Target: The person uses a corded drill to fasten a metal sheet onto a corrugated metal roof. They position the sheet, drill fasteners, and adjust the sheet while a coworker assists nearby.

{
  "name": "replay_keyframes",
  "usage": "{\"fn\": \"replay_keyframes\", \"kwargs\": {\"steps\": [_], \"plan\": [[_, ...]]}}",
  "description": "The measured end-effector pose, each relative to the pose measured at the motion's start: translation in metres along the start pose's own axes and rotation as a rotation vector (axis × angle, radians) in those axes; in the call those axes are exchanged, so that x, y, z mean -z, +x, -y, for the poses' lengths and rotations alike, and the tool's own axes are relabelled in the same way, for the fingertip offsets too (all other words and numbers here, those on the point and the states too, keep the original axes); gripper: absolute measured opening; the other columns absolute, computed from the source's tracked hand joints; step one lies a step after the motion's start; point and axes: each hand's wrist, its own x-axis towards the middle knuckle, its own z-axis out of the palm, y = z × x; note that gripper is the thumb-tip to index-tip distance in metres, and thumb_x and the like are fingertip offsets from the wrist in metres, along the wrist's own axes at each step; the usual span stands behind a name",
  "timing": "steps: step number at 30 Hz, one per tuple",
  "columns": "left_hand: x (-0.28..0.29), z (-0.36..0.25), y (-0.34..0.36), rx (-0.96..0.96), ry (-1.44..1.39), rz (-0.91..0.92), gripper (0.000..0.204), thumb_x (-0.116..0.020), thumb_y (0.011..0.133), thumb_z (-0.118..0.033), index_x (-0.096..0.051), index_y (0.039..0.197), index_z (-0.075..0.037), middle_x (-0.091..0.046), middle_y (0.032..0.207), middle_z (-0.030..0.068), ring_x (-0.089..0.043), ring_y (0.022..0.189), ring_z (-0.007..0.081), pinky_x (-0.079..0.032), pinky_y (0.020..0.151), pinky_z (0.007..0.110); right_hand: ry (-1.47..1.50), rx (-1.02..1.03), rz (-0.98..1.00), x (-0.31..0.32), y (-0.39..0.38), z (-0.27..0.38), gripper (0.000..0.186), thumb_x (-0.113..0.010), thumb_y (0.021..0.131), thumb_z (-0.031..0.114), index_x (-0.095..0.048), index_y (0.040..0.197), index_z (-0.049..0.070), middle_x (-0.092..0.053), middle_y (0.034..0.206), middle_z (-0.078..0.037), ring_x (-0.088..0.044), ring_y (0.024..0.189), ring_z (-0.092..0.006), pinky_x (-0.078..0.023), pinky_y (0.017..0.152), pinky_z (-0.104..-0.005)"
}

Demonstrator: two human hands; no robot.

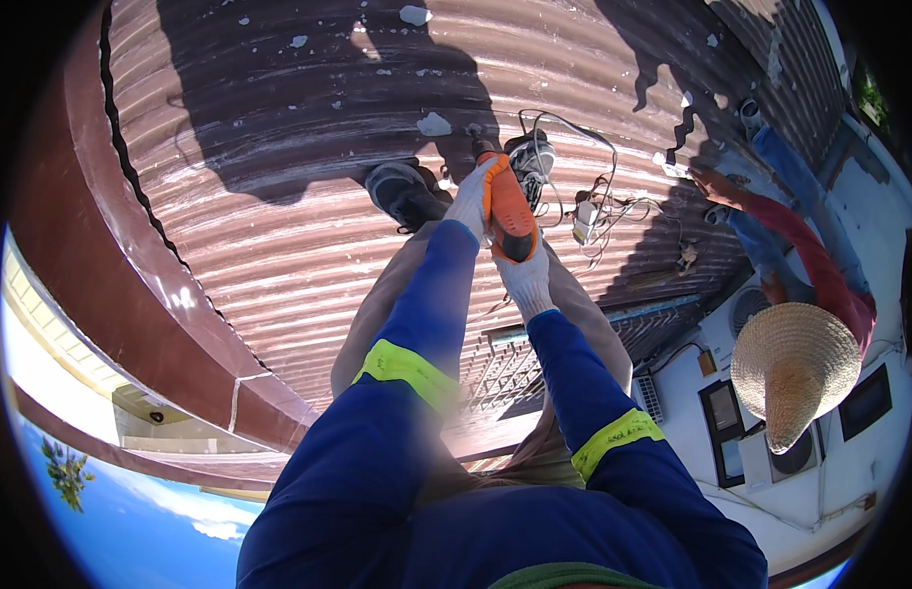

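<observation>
Both my hands, in white work gloves, grip an orange and black power drill point(510, 206) that points away from me at the corrugated brown metal roof point(279, 147). My left hand point(473, 204) is closed round the tool's left side, near its front. My right hand point(523, 270) is closed on its rear end, lower in the view. The tool's dark front end sits between my shoes point(402, 196), close to the roof; whether it touches cannot be made out. Cables point(598, 157) and a white power strip point(586, 221) lie just to the right.
A person in a straw hat point(795, 368) and red sleeves crouches at the right, one hand point(711, 187) reaching onto the roof. A brown metal fascia point(122, 226) curves along the left edge. A metal grating point(510, 373) and a white wall with air-conditioner units point(770, 456) lie lower right.
</observation>
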Motion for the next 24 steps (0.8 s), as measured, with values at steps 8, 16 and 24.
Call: {"fn": "replay_keyframes", "kwargs": {"steps": [8, 16, 24], "plan": [[-0.009, -0.007, -0.027, 0.048, -0.103, -0.002, 0.059, -0.084, 0.08, -0.059, -0.073, 0.103, -0.006, -0.072, 0.094, 0.0176, -0.069, 0.075, 0.038, -0.053, 0.069, 0.056, 0.081, 0.025, -0.009, 0.002, -0.007, -0.004, 0.073, -0.085, 0.081, 0.013, -0.05, 0.144, 0.004, -0.067, 0.127, -0.014, -0.068, 0.109, -0.0207, -0.055, 0.088, -0.0325], [-0.016, -0.018, -0.044, 0.025, -0.095, -0.086, 0.055, -0.088, 0.078, -0.054, -0.074, 0.101, -0.007, -0.073, 0.093, 0.0132, -0.069, 0.075, 0.0322, -0.054, 0.068, 0.051, 0.218, 0.04, -0.017, 0.0, -0.011, 0.009, 0.071, -0.087, 0.08, 0.022, -0.053, 0.14, 0.003, -0.069, 0.12, -0.012, -0.067, 0.102, -0.0198, -0.054, 0.088, -0.0336], [-0.007, -0.021, -0.038, 0.019, -0.029, 0.032, 0.055, -0.087, 0.079, -0.054, -0.074, 0.106, -0.007, -0.073, 0.094, 0.0145, -0.069, 0.079, 0.0317, -0.055, 0.073, 0.049, 0.175, -0.099, 0.041, 0.013, -0.019, 0.035, 0.064, -0.085, 0.081, 0.022, -0.056, 0.135, 0.003, -0.07, 0.118, -0.013, -0.068, 0.103, -0.0228, -0.054, 0.088, -0.0349]]}}
